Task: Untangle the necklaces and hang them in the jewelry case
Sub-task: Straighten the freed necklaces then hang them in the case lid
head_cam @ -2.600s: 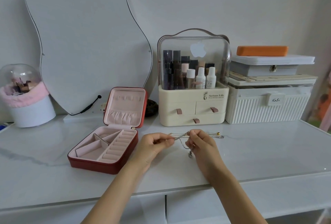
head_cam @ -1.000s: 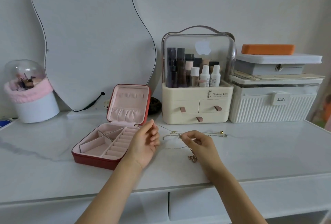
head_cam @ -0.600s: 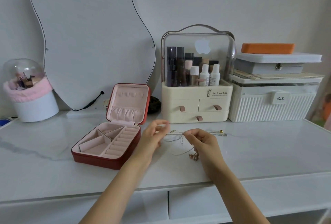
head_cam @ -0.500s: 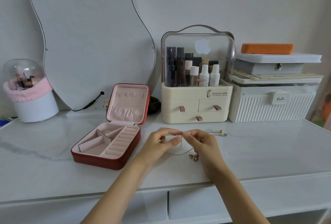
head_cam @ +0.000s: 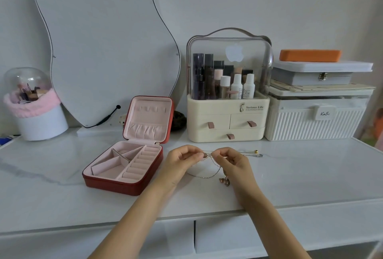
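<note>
Both hands [head_cam: 209, 161] pinch tangled necklaces [head_cam: 207, 174] beside jewelry case [head_cam: 124, 167].

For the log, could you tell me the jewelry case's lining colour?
Pale pink lining, head view.

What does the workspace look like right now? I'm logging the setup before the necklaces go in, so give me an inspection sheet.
Surface: white marble-look tabletop.
Job's things: tangled necklaces on the table; red jewelry case open, compartments look empty.
Clutter: cosmetics organizer, ribbed white box, pink-trimmed tub.
Grippers: left hand and right hand both pinch the chains.
Cables: black lead at the mirror.
Surroundings: plain wall.
</note>
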